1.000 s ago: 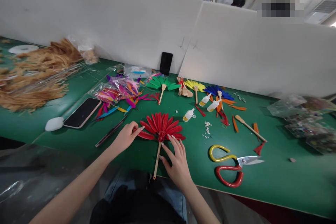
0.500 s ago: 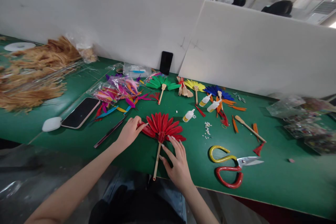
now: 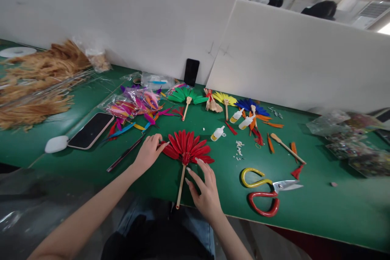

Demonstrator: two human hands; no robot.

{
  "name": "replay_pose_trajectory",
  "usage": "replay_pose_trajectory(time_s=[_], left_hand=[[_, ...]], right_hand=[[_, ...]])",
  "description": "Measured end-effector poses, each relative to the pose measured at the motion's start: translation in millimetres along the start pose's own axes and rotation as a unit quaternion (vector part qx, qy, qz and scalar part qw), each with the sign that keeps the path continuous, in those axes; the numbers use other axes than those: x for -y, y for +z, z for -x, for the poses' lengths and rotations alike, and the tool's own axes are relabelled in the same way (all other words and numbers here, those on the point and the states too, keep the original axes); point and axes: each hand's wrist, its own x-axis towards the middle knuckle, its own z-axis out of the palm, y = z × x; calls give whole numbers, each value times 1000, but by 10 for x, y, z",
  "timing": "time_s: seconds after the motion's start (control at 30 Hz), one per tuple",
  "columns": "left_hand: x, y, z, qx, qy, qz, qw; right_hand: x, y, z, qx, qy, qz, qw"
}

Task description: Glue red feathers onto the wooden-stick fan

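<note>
A fan of red feathers (image 3: 186, 145) lies on the green table right in front of me, its thin wooden handle (image 3: 180, 189) pointing towards me at the table's front edge. At the fan's left side, my left hand (image 3: 149, 151) is closed, with thumb and finger on the outermost red feathers. My right hand (image 3: 204, 189) is open over the lower right of the fan. Its fingers are spread, with fingertips at the right-hand feathers and near the top of the handle; it grips nothing.
Scissors (image 3: 276, 186) lie to the right, near small white beads (image 3: 239, 149) and a glue bottle (image 3: 217, 133). Behind are green (image 3: 186, 95), yellow (image 3: 224, 97) and blue (image 3: 252, 106) feather fans. Leftward lie a phone (image 3: 90, 131), a white case (image 3: 57, 144) and bagged feathers (image 3: 134, 103).
The whole view has shifted slightly, so things appear a little further left. Both hands keep nearly the same places at the red feather fan.
</note>
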Motion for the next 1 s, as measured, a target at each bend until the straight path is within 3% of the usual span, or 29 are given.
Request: replay_pose_trajectory(time_s=[0.4,0.57,0.77,0.87,1.0], left_hand=[[111,-191,139,-58,-37,-7,998],[-138,-236,453,-86,0,34,996],[-542,-217,833,-111,33,88,989],[-567,-195,901,-135,32,98,985],[-441,-207,888,-146,0,84,986]], right_hand=[[15,7,-19,13,10,10,1000],[25,4,-26,-2,9,2,1000],[44,-14,11,-95,51,-98,989],[73,-53,-21,-124,58,-144,980],[75,-137,-96,-144,91,-147,974]])
